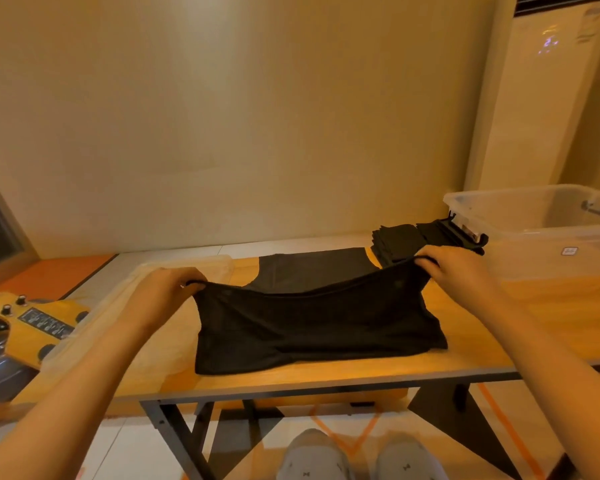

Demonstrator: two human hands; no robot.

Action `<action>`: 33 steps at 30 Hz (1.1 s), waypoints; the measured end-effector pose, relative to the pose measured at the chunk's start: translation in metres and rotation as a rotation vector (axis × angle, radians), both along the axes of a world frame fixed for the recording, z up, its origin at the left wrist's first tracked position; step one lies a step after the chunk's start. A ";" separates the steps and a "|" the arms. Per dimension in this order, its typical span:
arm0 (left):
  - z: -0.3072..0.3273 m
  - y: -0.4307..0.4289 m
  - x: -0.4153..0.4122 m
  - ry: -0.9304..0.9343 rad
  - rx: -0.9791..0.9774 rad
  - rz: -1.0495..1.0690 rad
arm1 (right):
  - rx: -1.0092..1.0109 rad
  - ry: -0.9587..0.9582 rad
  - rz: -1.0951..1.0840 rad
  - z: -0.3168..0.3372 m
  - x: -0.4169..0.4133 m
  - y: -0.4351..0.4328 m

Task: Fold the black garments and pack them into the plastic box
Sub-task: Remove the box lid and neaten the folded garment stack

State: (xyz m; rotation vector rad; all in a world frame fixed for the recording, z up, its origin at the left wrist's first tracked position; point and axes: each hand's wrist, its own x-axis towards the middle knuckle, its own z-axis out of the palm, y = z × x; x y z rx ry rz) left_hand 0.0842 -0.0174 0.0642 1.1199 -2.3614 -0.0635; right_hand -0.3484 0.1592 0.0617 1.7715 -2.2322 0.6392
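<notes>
We pinch the limp black fabric garment (312, 327) at its raised far corners, with left hand (167, 289) and right hand (454, 268) both clamped on it. Its near part lies on the wooden tabletop (471, 327) — it looks light and floppy.

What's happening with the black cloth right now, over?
Left hand and right hand each pinch a top corner of the black garment. Its lower edge on table. Plastic box at right, nothing blocking.

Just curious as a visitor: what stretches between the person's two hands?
In the head view, the upper edge of a thin black fabric garment spans from left hand to right hand, its lower part on the wooden table.
</notes>
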 end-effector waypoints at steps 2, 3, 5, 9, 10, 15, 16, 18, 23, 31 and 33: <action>0.028 0.008 0.008 0.086 0.016 -0.012 | -0.004 -0.100 0.045 0.027 -0.004 0.007; 0.040 0.011 0.013 0.105 0.064 -0.023 | 0.020 -0.160 0.075 0.039 -0.006 0.011; 0.056 0.012 0.022 0.101 0.207 -0.049 | 0.082 -0.232 0.132 0.057 -0.011 0.012; 0.054 -0.015 0.012 0.068 0.336 -0.038 | 0.228 -0.273 0.178 0.061 -0.014 -0.022; 0.047 -0.027 0.006 0.066 0.359 -0.030 | 0.259 -0.284 0.193 0.055 -0.016 -0.036; 0.029 -0.108 -0.031 -0.063 0.457 0.020 | 0.293 -0.397 0.180 0.036 -0.033 -0.120; 0.041 -0.123 -0.039 -0.064 0.436 0.035 | 0.266 -0.373 0.160 0.045 -0.039 -0.139; 0.088 -0.152 -0.050 0.067 0.261 0.062 | 0.084 -0.322 0.119 0.082 -0.048 -0.169; 0.248 -0.170 -0.047 0.753 -0.343 -0.016 | -0.814 -0.088 0.134 0.228 -0.042 -0.186; 0.247 -0.142 -0.013 0.803 -0.482 0.037 | -0.892 -0.007 0.251 0.233 -0.019 -0.169; 0.226 -0.127 -0.004 0.767 -0.444 0.039 | -0.862 -0.036 0.260 0.212 -0.012 -0.161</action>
